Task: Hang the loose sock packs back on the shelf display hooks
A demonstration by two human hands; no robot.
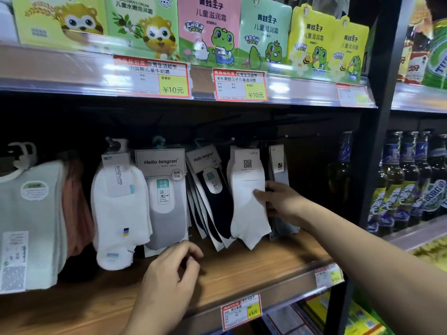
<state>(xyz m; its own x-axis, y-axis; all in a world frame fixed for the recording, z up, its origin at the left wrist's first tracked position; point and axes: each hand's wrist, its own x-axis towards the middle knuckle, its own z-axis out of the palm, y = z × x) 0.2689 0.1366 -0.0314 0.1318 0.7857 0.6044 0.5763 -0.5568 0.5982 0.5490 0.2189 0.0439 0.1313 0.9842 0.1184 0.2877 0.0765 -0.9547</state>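
Note:
Sock packs hang in a row from dark hooks [232, 139] under the upper shelf. My right hand [280, 199] grips the right edge of a white sock pack [246, 197] that hangs near the row's right end, thumb in front and fingers behind. A grey pack [278, 165] hangs just behind it. To the left hang tilted dark "Hello tongran" packs [208, 189], a grey "Hello tongran" pack [164, 197] and a white "Xinlizhump" pack [118, 209]. My left hand [169, 281] hovers over the wooden shelf [254, 267], fingers loosely curled, holding nothing.
Folded pale garments [31, 213] on white hangers fill the left. Above, a shelf carries children's cream cards [210, 32] and price tags [239, 85]. Beer bottles [401, 184] stand in the bay to the right, past a black upright post [372, 141].

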